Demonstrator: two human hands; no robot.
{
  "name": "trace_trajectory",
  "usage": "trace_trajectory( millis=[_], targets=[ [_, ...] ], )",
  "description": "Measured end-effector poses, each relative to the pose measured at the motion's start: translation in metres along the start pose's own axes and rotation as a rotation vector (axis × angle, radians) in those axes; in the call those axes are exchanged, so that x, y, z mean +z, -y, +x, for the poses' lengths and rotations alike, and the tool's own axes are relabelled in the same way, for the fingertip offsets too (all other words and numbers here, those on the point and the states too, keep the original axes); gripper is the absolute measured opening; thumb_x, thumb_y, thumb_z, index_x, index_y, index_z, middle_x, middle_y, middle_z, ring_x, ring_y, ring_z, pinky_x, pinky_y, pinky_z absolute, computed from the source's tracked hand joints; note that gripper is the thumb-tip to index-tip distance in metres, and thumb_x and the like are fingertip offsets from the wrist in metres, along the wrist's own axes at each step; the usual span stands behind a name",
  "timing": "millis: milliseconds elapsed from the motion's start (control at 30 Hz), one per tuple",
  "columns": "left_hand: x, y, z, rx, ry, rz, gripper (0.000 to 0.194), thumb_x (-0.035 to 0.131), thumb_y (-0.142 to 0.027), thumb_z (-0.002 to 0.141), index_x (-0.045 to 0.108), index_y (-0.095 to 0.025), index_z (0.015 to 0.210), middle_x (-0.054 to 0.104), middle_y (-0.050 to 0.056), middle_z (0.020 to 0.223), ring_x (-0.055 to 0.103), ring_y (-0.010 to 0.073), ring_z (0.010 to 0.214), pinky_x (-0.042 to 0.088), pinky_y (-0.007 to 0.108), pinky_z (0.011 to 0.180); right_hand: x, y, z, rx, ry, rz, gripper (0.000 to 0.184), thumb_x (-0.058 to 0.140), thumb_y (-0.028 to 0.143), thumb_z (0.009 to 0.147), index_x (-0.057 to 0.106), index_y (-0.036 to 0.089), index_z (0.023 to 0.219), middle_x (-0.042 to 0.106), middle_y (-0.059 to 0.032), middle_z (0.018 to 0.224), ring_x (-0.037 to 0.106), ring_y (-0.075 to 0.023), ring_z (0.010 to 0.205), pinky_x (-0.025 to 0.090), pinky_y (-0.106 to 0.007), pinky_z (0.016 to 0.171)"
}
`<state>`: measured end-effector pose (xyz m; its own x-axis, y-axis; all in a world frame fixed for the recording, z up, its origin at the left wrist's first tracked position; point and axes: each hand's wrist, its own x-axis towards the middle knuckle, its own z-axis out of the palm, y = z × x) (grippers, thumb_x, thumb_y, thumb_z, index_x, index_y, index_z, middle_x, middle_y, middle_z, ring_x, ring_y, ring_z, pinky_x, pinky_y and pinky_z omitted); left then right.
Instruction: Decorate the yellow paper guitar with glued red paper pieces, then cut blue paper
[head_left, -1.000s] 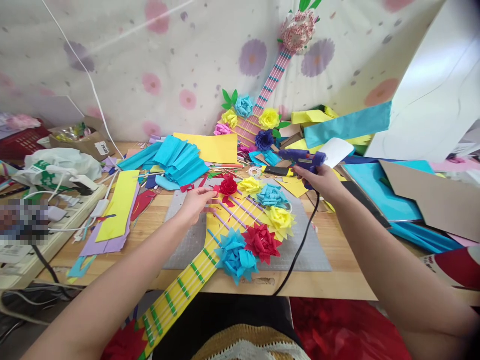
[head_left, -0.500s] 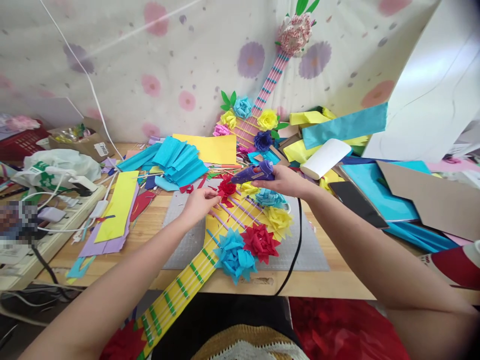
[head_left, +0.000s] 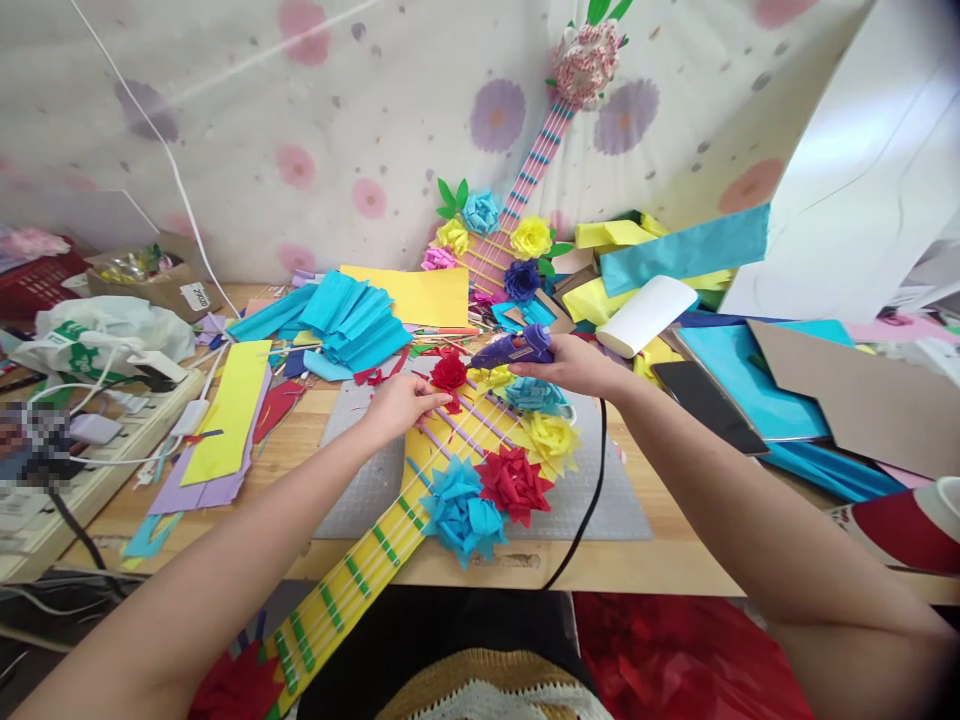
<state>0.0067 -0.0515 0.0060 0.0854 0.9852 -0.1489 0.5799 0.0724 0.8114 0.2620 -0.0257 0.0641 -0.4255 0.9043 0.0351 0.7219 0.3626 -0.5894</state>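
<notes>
Where a white flower-print cloth (head_left: 420, 100) hangs beyond the yellow craft guitar (head_left: 442, 438), a wooden table (head_left: 615, 570) runs beneath that guitar, whose neck slants down past the table's front edge. A pink craft guitar (head_left: 532, 175) stands tilted farther back than the yellow one. Under the yellow guitar's body lies a grey cutting mat (head_left: 360, 490). Brown cardboard (head_left: 862, 390) sits well to the guitar's right; fanned blue paper (head_left: 356, 325) lies beyond it to the left, and a flat black slab (head_left: 705, 405) lies to its right, closer in than the cardboard.

Above the guitar's far part, the right hand (head_left: 570, 365) grasps a purple glue gun (head_left: 512, 347). At the guitar's left edge, the left hand (head_left: 409, 405) has its fingertips drawn together; whether they hold anything I cannot tell. Where the guitar's neck meets its body sits a light blue flower (head_left: 465, 512), with a spiky red flower (head_left: 514, 484) next to it. At the guitar's far left corner is a small red flower (head_left: 450, 370), the glue gun's nozzle pointing at it, the left fingertips just beside it
</notes>
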Motion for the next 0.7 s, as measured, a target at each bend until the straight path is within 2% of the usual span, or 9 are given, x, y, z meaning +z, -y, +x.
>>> trace_trajectory(
  millis=[100,267,367,433,533,700],
  targets=[
    [-0.002,0.005,0.002,0.001,0.026,-0.095,0.030,0.070,-0.043,0.060,0.056,-0.018,0.053,0.058,-0.001,0.047,0.056,0.0123,0.042,0.041,0.021,0.040,0.000,-0.002,-0.001,0.007,-0.003,0.004,0.049,0.056,0.058,0.071,0.066,0.020,0.099,0.069,-0.0035,0.093,0.062,-0.0249,0.088,0.049,-0.033,0.073],
    [-0.001,0.011,0.000,0.006,-0.035,-0.267,0.024,0.073,-0.035,0.058,0.058,-0.018,0.065,0.063,0.000,0.060,0.062,0.0148,0.056,0.047,0.022,0.044,0.004,-0.001,0.000,-0.033,0.032,0.071,0.052,0.056,0.059,0.070,0.065,0.018,0.101,0.069,-0.0039,0.094,0.062,-0.0234,0.084,0.049,-0.032,0.072],
    [-0.001,0.006,-0.005,-0.028,-0.020,-0.336,0.027,0.074,-0.035,0.057,0.058,-0.017,0.068,0.065,0.002,0.064,0.065,0.0180,0.064,0.050,0.024,0.046,0.008,0.005,0.001,-0.101,0.092,0.083,0.050,0.057,0.057,0.071,0.064,0.018,0.101,0.068,-0.0030,0.098,0.062,-0.0229,0.089,0.048,-0.032,0.077],
    [-0.003,0.000,-0.009,-0.066,-0.005,-0.386,0.029,0.075,-0.034,0.056,0.058,-0.016,0.070,0.066,0.003,0.065,0.066,0.0192,0.066,0.051,0.025,0.046,0.011,0.010,0.003,-0.097,0.114,0.032,0.049,0.057,0.057,0.071,0.066,0.018,0.098,0.069,-0.0032,0.095,0.062,-0.0236,0.088,0.048,-0.032,0.077],
    [-0.006,-0.007,-0.015,-0.105,0.004,-0.439,0.032,0.077,-0.034,0.055,0.059,-0.014,0.072,0.066,0.005,0.067,0.066,0.0197,0.068,0.051,0.024,0.047,0.014,0.018,0.004,-0.082,0.112,-0.039,0.049,0.056,0.057,0.071,0.067,0.016,0.096,0.069,-0.0044,0.090,0.062,-0.0243,0.084,0.048,-0.032,0.073],
    [-0.009,-0.011,-0.019,-0.136,-0.019,-0.451,0.032,0.077,-0.035,0.055,0.061,-0.013,0.071,0.068,0.006,0.068,0.065,0.0177,0.066,0.049,0.022,0.047,0.016,0.023,0.004,-0.134,0.090,-0.034,0.046,0.055,0.054,0.073,0.067,0.018,0.099,0.070,-0.0023,0.089,0.062,-0.0223,0.083,0.048,-0.029,0.071]
  ],
)
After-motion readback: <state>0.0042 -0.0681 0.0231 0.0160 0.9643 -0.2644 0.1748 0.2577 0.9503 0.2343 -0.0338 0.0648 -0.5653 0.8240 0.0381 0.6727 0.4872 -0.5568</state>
